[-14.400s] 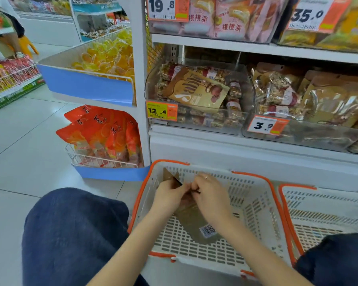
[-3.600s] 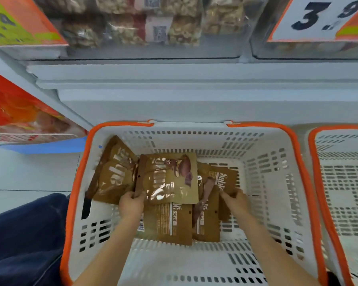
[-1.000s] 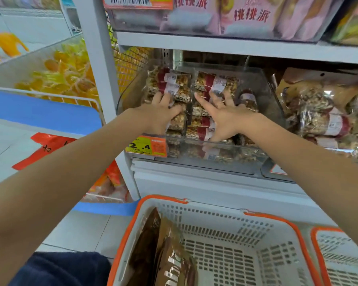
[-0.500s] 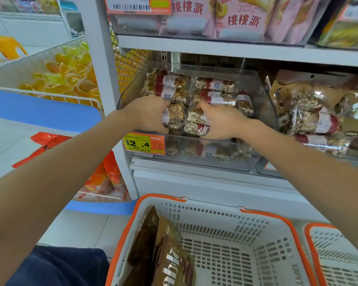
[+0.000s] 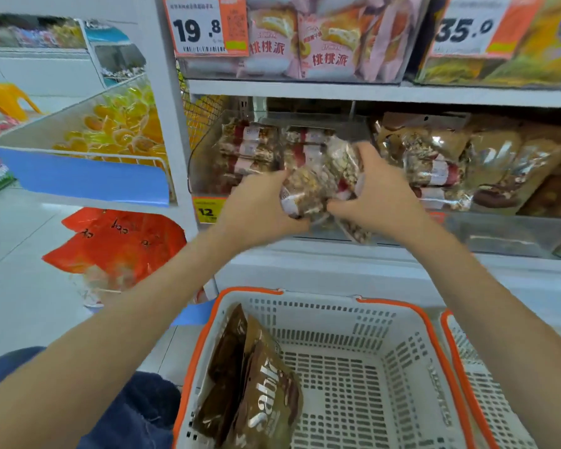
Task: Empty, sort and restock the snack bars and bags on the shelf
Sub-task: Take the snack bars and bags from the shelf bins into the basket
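A yellow plastic stool [image 5: 4,103] is seen on the pale tiled floor [image 5: 17,299] at far left. Orange price tags [image 5: 204,25] are fixed overhead.

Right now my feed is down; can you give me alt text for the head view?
Both hands, left hand and right hand, grip a bundle of nut bars lifted from the clear shelf bin. Below them a white basket with an orange rim holds brown snack bags leaning against its left wall. More nut bars remain stacked in the bin.
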### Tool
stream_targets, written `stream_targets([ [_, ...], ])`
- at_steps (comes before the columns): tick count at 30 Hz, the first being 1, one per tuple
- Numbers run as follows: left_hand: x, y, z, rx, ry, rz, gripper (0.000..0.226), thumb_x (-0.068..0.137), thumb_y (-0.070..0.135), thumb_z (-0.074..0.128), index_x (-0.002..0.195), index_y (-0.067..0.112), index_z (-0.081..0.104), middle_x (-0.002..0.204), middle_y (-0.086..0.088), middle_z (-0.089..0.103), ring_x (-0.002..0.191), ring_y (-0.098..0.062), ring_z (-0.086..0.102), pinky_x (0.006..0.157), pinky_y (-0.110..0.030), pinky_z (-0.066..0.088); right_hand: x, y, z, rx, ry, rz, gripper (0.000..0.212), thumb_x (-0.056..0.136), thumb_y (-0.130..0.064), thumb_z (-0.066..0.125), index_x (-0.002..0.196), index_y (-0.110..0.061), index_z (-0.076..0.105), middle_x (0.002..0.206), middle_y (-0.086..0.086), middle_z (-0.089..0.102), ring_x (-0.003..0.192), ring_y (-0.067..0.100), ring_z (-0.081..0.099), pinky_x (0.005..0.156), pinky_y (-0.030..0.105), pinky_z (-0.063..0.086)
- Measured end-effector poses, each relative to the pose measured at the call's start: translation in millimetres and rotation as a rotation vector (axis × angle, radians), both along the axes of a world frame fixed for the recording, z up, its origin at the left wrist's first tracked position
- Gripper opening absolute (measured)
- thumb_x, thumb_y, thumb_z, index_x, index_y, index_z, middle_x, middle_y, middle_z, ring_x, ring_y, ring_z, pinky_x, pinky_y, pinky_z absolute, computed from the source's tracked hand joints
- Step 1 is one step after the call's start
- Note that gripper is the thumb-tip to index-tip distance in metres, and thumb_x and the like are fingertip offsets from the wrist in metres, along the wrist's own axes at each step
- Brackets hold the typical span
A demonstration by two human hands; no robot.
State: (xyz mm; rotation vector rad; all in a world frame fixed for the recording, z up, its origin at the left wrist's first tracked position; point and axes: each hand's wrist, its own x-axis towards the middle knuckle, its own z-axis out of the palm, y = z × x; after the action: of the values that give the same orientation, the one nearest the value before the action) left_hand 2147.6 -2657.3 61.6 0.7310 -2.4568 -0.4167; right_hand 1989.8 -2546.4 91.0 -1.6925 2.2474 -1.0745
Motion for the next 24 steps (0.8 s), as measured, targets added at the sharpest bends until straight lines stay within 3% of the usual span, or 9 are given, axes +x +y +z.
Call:
stream_targets([
  [4, -9, 70, -82, 0.320, -0.248, 0.031, 0.042, 0.068, 0.045, 0.075, 0.088, 0.014, 0.055, 0.071, 0.000, 0.057, 0.067, -0.019, 0.057, 0.053, -0.032, 0.044, 9, 66, -99, 0.233, -0.340, -0.197, 0.059, 0.075, -0.023, 0.075, 0.120, -0.022, 0.037, 0.084, 0.000, 0.059, 0.078, 0.022, 0.058, 0.059, 0.033, 0.044],
  [7, -8, 104, -170, 0.551, -0.522, 0.070, 0.040, 0.071, 0.048, 0.070, 0.081, 0.014, 0.051, 0.071, -0.004, 0.052, 0.066, -0.020, 0.054, 0.050, -0.028, 0.036, 23, 96, -200, 0.442, -0.502, -0.331, 0.070, 0.075, -0.023, 0.076, 0.131, -0.009, 0.037, 0.119, 0.003, 0.055, 0.115, 0.026, 0.053, 0.083, 0.028, 0.043],
  [10, -3, 125, -234, 0.853, -0.538, 0.143, 0.032, 0.079, 0.038, 0.069, 0.067, 0.014, 0.052, 0.063, -0.003, 0.050, 0.061, -0.019, 0.050, 0.052, -0.026, 0.037, 40, 113, -266, 0.604, -0.677, -0.401, 0.093, 0.080, -0.023, 0.074, 0.150, -0.007, 0.016, 0.152, 0.009, 0.030, 0.136, 0.027, 0.035, 0.104, 0.029, 0.034],
  [12, 0, 131, -264, 1.087, -0.497, 0.225, 0.026, 0.084, 0.036, 0.068, 0.088, 0.012, 0.057, 0.083, -0.001, 0.057, 0.084, -0.019, 0.054, 0.072, -0.026, 0.042, 46, 118, -295, 0.646, -0.837, -0.461, 0.100, 0.082, -0.023, 0.073, 0.152, -0.006, 0.004, 0.156, 0.011, 0.023, 0.140, 0.027, 0.029, 0.107, 0.031, 0.031],
  [13, 3, 131, -275, 1.255, -0.454, 0.291, 0.044, 0.081, 0.042, 0.071, 0.109, 0.011, 0.056, 0.104, 0.000, 0.057, 0.101, -0.019, 0.053, 0.084, -0.026, 0.042, 47, 119, -305, 0.663, -0.922, -0.468, 0.101, 0.084, -0.022, 0.072, 0.151, -0.006, -0.002, 0.156, 0.011, 0.023, 0.141, 0.027, 0.029, 0.106, 0.030, 0.032],
  [16, 11, 120, -315, 1.570, -0.396, 0.320, 0.093, 0.063, 0.068, 0.073, 0.132, 0.011, 0.048, 0.139, -0.004, 0.049, 0.121, -0.024, 0.050, 0.105, -0.037, 0.040, 52, 118, -330, 0.711, -1.058, -0.456, 0.100, 0.088, -0.025, 0.068, 0.152, -0.014, -0.009, 0.156, 0.009, 0.022, 0.140, 0.027, 0.030, 0.109, 0.031, 0.032],
  [18, 17, 109, -316, 1.576, -0.432, 0.277, 0.081, 0.075, 0.060, 0.065, 0.139, 0.014, 0.043, 0.144, -0.006, 0.045, 0.125, -0.025, 0.048, 0.103, -0.034, 0.041, 54, 117, -334, 0.711, -0.997, -0.424, 0.097, 0.089, -0.030, 0.065, 0.152, -0.019, -0.007, 0.156, 0.007, 0.022, 0.140, 0.027, 0.029, 0.112, 0.034, 0.030],
  [20, 19, 98, -288, 1.387, -0.499, 0.208, 0.069, 0.087, 0.044, 0.059, 0.144, 0.013, 0.037, 0.144, -0.006, 0.043, 0.120, -0.020, 0.051, 0.091, -0.025, 0.043, 49, 112, -326, 0.640, -0.921, -0.412, 0.077, 0.096, -0.025, 0.055, 0.154, -0.020, 0.004, 0.154, 0.006, 0.027, 0.138, 0.024, 0.033, 0.108, 0.031, 0.032],
  [24, 12, 50, -212, 0.901, -0.264, 0.174, 0.043, 0.096, 0.017, 0.053, 0.137, 0.008, 0.044, 0.132, -0.004, 0.051, 0.115, -0.018, 0.054, 0.090, -0.023, 0.043, 28, 70, -262, 0.174, -0.783, -0.353, 0.045, 0.100, -0.013, 0.046, 0.143, -0.020, 0.034, 0.146, -0.002, 0.038, 0.137, 0.017, 0.035, 0.108, 0.029, 0.032],
])
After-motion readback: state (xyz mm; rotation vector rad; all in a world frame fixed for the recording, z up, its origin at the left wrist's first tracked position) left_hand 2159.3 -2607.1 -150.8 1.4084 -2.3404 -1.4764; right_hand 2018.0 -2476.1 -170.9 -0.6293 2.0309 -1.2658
